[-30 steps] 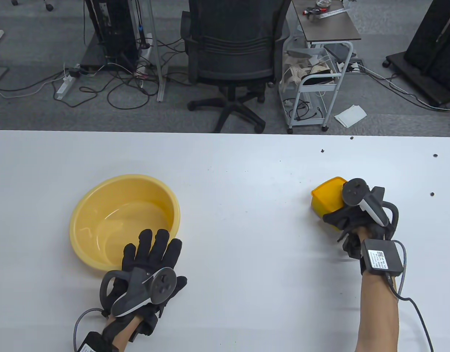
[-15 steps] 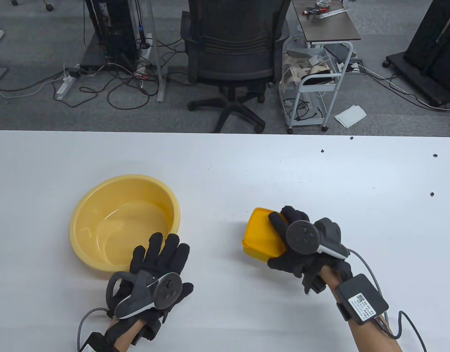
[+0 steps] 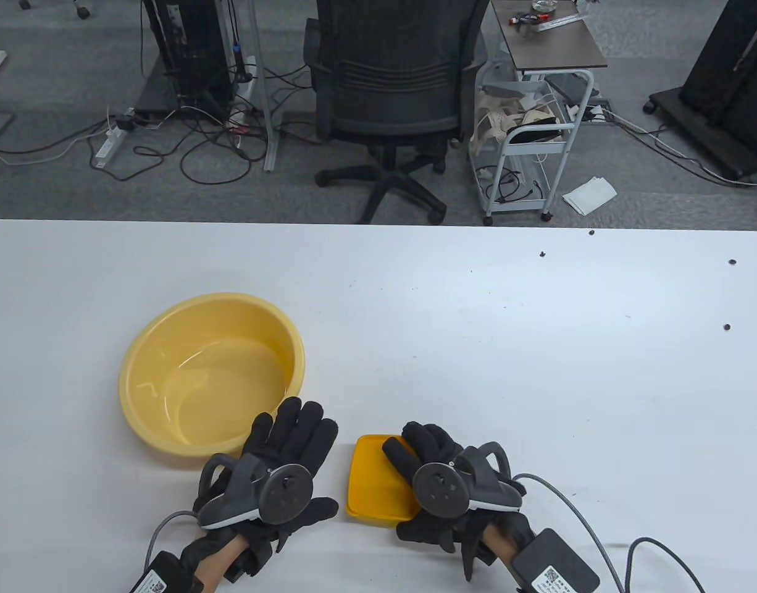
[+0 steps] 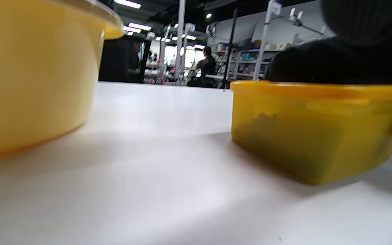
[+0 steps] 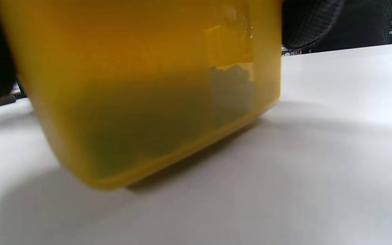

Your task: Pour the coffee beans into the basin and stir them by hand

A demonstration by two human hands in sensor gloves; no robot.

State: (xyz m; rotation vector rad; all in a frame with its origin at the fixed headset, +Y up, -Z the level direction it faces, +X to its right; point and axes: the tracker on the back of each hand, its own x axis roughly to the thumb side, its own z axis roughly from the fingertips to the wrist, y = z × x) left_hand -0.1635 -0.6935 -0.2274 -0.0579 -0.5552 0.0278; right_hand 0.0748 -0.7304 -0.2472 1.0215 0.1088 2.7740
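A pale yellow basin (image 3: 212, 370) stands empty on the white table, its side filling the left of the left wrist view (image 4: 32, 75). A lidded orange box (image 3: 375, 479) sits at the table's near edge; dark coffee beans show through its translucent wall (image 4: 311, 136) (image 5: 148, 92). My right hand (image 3: 425, 460) grips the box from above, fingers lying over its lid. My left hand (image 3: 292, 432) rests flat and relaxed between basin and box, touching neither that I can tell.
A few stray beans (image 3: 543, 254) lie near the table's far right edge (image 3: 727, 327). Beyond the table stand an office chair (image 3: 391, 92), a small cart (image 3: 526, 142) and floor cables.
My right hand carried the orange box from the right of the table leftward and toward me, setting it down beside my left hand. My left hand slid slightly right.
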